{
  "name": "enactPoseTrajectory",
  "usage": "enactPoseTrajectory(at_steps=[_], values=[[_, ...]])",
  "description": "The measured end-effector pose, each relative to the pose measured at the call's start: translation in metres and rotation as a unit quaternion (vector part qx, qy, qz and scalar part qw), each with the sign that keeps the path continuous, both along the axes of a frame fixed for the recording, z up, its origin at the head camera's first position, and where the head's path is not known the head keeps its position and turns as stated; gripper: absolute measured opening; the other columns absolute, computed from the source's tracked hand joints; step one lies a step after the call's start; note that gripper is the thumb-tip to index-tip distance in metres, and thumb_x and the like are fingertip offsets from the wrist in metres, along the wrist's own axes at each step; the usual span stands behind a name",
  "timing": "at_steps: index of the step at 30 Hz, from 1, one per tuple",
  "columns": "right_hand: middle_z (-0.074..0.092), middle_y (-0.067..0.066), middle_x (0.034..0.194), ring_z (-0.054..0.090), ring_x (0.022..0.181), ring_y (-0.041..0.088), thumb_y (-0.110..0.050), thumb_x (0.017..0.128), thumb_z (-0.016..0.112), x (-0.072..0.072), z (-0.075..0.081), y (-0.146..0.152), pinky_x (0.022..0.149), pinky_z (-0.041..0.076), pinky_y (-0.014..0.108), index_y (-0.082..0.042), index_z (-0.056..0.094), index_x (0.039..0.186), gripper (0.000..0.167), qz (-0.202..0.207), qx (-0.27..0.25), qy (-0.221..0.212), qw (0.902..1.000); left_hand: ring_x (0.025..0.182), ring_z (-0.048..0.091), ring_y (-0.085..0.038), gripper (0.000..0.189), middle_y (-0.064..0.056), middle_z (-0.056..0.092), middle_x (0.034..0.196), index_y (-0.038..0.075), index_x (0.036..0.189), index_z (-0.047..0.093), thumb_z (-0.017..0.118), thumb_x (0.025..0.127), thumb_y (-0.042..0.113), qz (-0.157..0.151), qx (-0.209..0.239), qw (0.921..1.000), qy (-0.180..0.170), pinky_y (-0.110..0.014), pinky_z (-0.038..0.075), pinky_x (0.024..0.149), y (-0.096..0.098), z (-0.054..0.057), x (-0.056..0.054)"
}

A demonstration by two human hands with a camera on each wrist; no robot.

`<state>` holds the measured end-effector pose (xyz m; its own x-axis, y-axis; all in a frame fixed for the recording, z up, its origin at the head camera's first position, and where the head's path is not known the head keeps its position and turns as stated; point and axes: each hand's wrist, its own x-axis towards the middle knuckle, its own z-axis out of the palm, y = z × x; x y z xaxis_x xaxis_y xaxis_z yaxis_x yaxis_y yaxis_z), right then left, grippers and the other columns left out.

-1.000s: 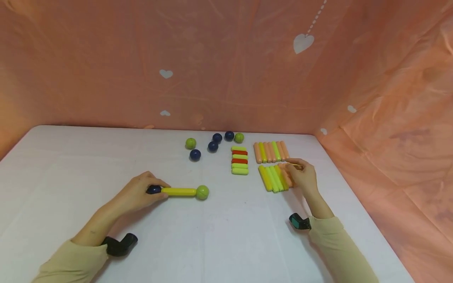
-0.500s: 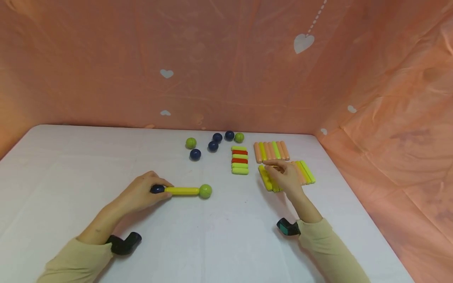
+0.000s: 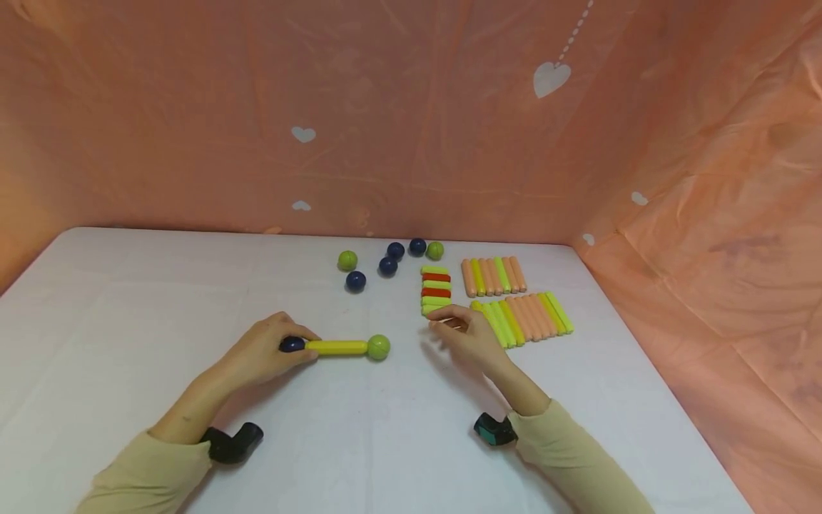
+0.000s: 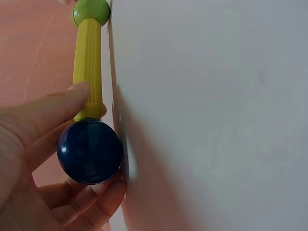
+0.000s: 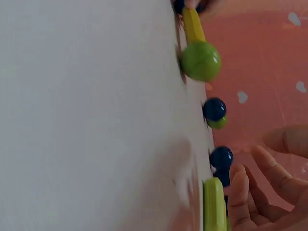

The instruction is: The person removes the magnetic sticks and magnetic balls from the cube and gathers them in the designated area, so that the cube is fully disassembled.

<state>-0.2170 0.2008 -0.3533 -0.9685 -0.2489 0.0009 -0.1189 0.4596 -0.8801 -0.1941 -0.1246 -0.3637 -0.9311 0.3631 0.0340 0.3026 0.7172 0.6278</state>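
Observation:
My left hand (image 3: 260,351) pinches a yellow rod (image 3: 340,348) near its left end, just above the white tabletop. A dark blue ball (image 4: 90,152) sits at the held end, within the curve of the fingers. The rod's far end bears a green ball (image 3: 379,347). To the right, my right hand (image 3: 474,341) hovers by the near end of a column of short lime and red sticks (image 3: 436,293). Its fingers bend loosely, with a gap between thumb and fingertips (image 5: 239,179) and nothing seen in them. A short lime stick (image 5: 213,204) appears beyond that hand in the right wrist view.
Loose dark blue balls (image 3: 388,266) and green balls (image 3: 347,260) lie toward the back of the table (image 3: 359,450). Two rows of longer sticks, an upper row (image 3: 494,276) and a lower row (image 3: 531,317), lie at the right. An orange cloth (image 3: 411,143) hangs behind.
My right hand has moved left from the right end of the lower stick row, past it, to the short sticks. The left hand has shifted slightly right with the rod.

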Motion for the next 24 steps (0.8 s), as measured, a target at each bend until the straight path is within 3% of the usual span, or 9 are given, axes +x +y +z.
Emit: enactPoseTrajectory(at_steps=[5, 10, 17, 24], values=[[0.068, 0.019, 0.104, 0.063, 0.080, 0.022, -0.010, 0.093, 0.061, 0.003, -0.007, -0.018, 0.067, 0.053, 0.026, 0.002, 0.065, 0.112, 0.023, 0.029, 0.005, -0.029, 0.9991, 0.079, 0.049, -0.018, 0.023, -0.006, 0.058, 0.091, 0.011, 0.104, 0.074, 0.074, 0.083, 0.022, 0.001, 0.006, 1.0000, -0.001, -0.030, 0.039, 0.069, 0.000, 0.000, 0.001], [0.068, 0.017, 0.107, 0.062, 0.082, 0.017, -0.012, 0.093, 0.062, 0.005, -0.011, -0.030, 0.069, 0.053, 0.023, 0.002, 0.065, 0.112, 0.024, 0.063, 0.015, -0.021, 0.9977, 0.080, 0.050, -0.018, 0.024, -0.006, 0.058, 0.091, 0.010, 0.104, 0.074, 0.074, 0.083, 0.022, 0.003, 0.005, 1.0000, -0.003, -0.030, 0.039, 0.069, 0.001, 0.000, 0.001], [0.066, 0.008, 0.110, 0.058, 0.089, 0.013, -0.021, 0.088, 0.069, 0.005, -0.010, -0.051, 0.073, 0.049, 0.022, -0.007, 0.064, 0.120, 0.035, 0.114, 0.052, -0.051, 0.9909, 0.081, 0.050, -0.019, 0.024, -0.006, 0.058, 0.092, 0.010, 0.104, 0.074, 0.073, 0.083, 0.022, 0.007, 0.000, 0.9999, -0.008, -0.031, 0.039, 0.070, 0.001, 0.002, 0.002], [0.063, 0.000, 0.100, 0.048, 0.085, 0.013, -0.020, 0.087, 0.070, -0.004, -0.008, -0.069, 0.072, 0.040, 0.021, -0.014, 0.071, 0.110, 0.023, 0.151, 0.110, -0.014, 0.9822, 0.081, 0.049, -0.019, 0.025, -0.006, 0.057, 0.092, 0.009, 0.106, 0.073, 0.073, 0.084, 0.021, 0.008, 0.002, 0.9998, -0.017, -0.030, 0.039, 0.069, 0.002, 0.002, 0.002]])
